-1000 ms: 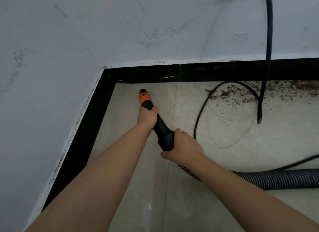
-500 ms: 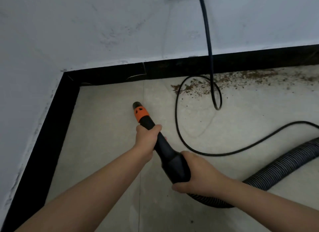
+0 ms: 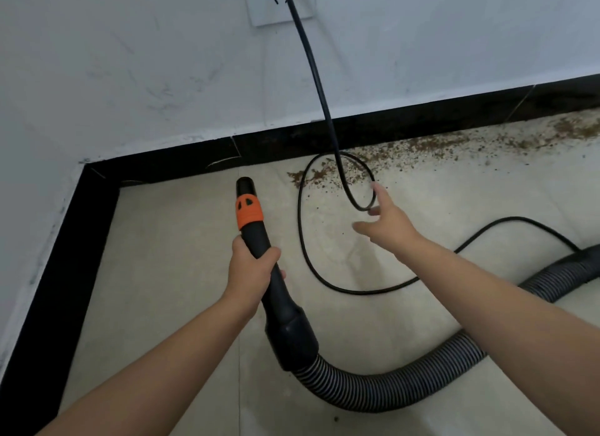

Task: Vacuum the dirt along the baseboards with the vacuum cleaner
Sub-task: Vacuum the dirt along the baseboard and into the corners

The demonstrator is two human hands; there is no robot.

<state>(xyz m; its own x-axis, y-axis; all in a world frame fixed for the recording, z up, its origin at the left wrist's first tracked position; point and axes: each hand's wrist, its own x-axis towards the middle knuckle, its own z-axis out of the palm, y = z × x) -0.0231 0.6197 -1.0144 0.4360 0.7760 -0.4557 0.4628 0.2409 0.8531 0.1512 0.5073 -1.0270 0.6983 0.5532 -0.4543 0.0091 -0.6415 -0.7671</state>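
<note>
A: What was the left hand doing?

B: Its grip was wrapped tight round the black vacuum nozzle, just below the orange collar. The nozzle's open tip pointed toward the corner of the room and sat over bare floor tile, short of the black baseboard.

A: And the right hand?

B: It held nothing. Its grip was wide, fingers spread and loose, stretched out toward the loop of the black power cord. The fingertips lay right at the loop; I could not tell whether they touched it.

A: Where did that cord run?

B: It hung down from the white wall outlet, curled on the floor in front of the baseboard, then trailed off to the right beside the hose.

A: Where was the dirt?

B: The brown dirt lay scattered along the foot of the back baseboard, from the cord loop rightward to the edge of view. The nozzle tip was to its left, apart from it.

A: And the hose?

B: The ribbed grey hose curved out from the back of the nozzle, passed under the right forearm and ran off right across the floor.
</note>
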